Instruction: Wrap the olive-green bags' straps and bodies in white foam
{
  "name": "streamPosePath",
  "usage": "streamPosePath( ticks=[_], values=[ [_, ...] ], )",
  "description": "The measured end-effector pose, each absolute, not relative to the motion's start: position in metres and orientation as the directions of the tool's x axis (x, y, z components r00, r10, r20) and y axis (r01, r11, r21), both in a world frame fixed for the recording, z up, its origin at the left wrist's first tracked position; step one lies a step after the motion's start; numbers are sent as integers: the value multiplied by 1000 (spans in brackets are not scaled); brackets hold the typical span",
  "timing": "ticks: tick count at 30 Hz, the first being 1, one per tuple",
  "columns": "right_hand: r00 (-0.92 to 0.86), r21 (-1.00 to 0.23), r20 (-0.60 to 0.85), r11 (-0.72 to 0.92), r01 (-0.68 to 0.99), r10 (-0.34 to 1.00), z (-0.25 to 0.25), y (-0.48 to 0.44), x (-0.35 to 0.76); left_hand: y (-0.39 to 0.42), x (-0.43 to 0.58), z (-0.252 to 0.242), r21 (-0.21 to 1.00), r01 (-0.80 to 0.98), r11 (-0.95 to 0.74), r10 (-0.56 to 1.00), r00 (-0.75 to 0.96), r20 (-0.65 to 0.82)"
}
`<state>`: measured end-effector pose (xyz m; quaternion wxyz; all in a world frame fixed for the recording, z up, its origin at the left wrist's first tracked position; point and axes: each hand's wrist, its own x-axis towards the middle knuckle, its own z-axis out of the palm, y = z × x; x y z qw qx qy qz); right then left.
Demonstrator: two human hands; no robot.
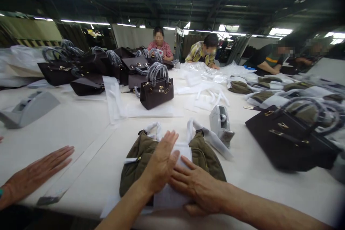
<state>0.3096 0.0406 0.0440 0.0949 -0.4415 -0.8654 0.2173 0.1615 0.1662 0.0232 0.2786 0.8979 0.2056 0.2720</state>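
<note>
Two bare arms (129, 203) are closest, and they reach in over a big white surface (72, 122). At its near edge lies a green-brown bag (133, 176), with its straps pointing away. It looks soft and puffy, like a small pillow, and I think it is light. It should squash easily and not break. Its two fat sides look like good places to hold, or both straps together. Well apart, to the right, sits a dark brown bag (285, 143) that looks stiffer.

The left hand (161, 165) is tipped up over the middle of the green-brown bag, its fingers straight and close together. The right hand (195, 185) lies flat with its fingers a little apart, on a white sheet (169, 201) over the bag. Neither one seems to pinch anything. Another person's hand (51, 165) is off to the left, held flat.

That sheet looks thin, so it may slide or crease. A gray tape holder (221, 122) stands just past the bag. The straps (153, 129) have white wrap, maybe slippery. Smallest is a shiny zip pull (139, 158).
</note>
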Motion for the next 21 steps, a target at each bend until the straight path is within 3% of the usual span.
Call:
streamPosePath(
  ticks=[2, 4, 6, 8, 11, 15, 21],
  values=[
    [-584, -466, 27, 527, 711, 811, 45, 34, 308, 154, 170, 4, 442, 208, -872, 365, 879, 306],
    [-533, -482, 140, 528, 700, 835, 43, 27, 313, 150, 173, -13, 310, 238, -920, 326, 906, 272],
    [-304, -493, 297, 418, 763, 905, 38, 26, 327, 150, 171, -22, 223, 270, -937, 327, 903, 280],
    [30, -522, 388, 193, 831, 921, 32, 32, 344, 151, 169, -21, 166, 275, -947, 314, 901, 300],
    [224, -566, 306, -13, 824, 925, 27, 50, 365, 150, 167, -16, 113, 265, -958, 287, 904, 316],
    [176, -651, 147, -38, 758, 973, 28, 67, 372, 149, 167, -12, 64, 211, -975, 220, 921, 323],
    [204, -662, 86, -97, 743, 975, 22, 67, 369, 152, 166, -6, -4, 46, -999, 42, 945, 325]
  ],
)
